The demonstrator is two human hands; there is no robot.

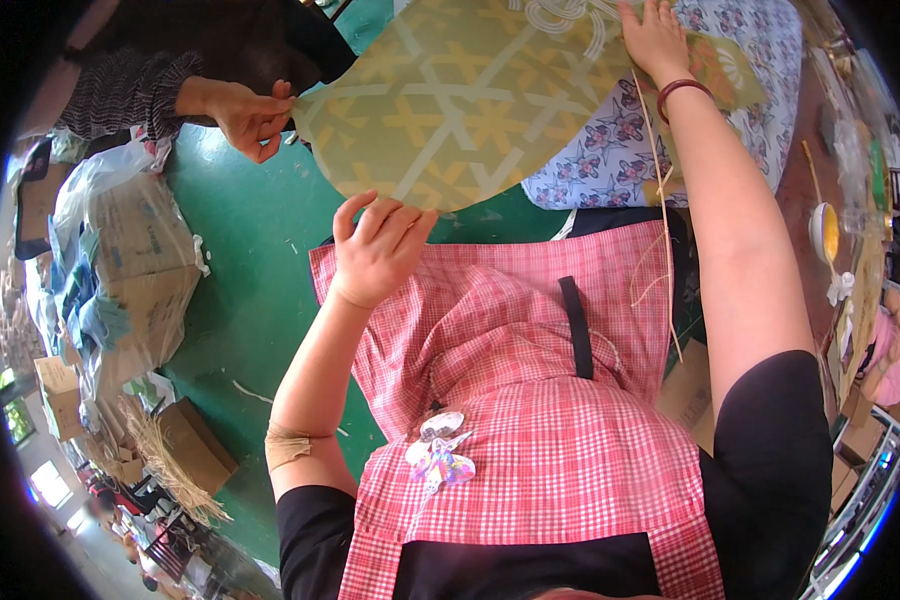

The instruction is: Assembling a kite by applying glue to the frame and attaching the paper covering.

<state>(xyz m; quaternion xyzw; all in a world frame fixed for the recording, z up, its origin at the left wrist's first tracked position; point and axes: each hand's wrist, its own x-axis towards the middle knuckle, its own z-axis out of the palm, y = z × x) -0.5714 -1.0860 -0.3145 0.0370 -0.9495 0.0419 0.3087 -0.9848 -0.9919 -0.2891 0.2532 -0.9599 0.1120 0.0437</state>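
Note:
A large, rounded olive-green sheet (460,110) with a yellow and white lattice pattern and a white knot motif spans the top middle. My left hand (378,250) is at its near edge, fingers curled over the rim; the thumb is not plain to see. On the sheet's far right part lies my right hand (658,45), fingers stretched out, a dark red bangle on the wrist. Another person's hand (245,115) pinches the sheet's left corner. Under its right side shows a pale lilac sheet (610,160) with a butterfly-like print. A thin tan strip (662,190) runs down beside my right forearm.
A red checked apron (530,450) covers my lap. On the green floor (235,290) at left stands a plastic-wrapped carton (140,260), with an open cardboard box (195,445) and straw-like fibres nearer. A bowl with yellow contents (825,232) is at the right.

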